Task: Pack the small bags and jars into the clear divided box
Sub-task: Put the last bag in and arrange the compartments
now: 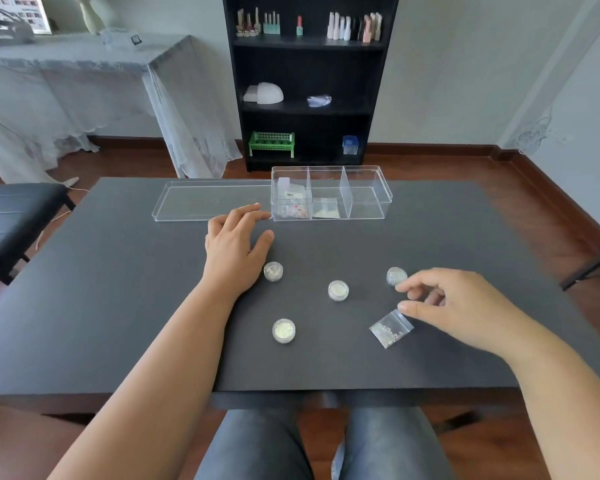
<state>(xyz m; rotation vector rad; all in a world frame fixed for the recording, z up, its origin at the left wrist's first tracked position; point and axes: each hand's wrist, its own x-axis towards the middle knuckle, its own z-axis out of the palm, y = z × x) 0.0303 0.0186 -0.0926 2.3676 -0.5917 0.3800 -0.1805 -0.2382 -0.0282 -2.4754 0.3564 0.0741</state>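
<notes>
The right hand (458, 306) hovered low over the dark bench (118, 306), its grip loosely parted and holding nothing, thumb tip touching or just above the top edge of a small clear bag (390, 328) of pale bits that lay flat below the fingers. Just beyond its forefinger stood one jar (395, 276); a second jar (338, 290) stood to the left of that grip, well apart. The left hand (234, 251) rested palm down, fingers spread wide and empty, with a third jar (273, 271) just beside its thumb and a fourth jar (283, 330) nearer the person, beside the forearm. Beyond the left fingertips stood the clear divided box (364, 202), bags already in its left and middle compartments, the right one bare, and its lid (205, 202) lay flat alongside.
</notes>
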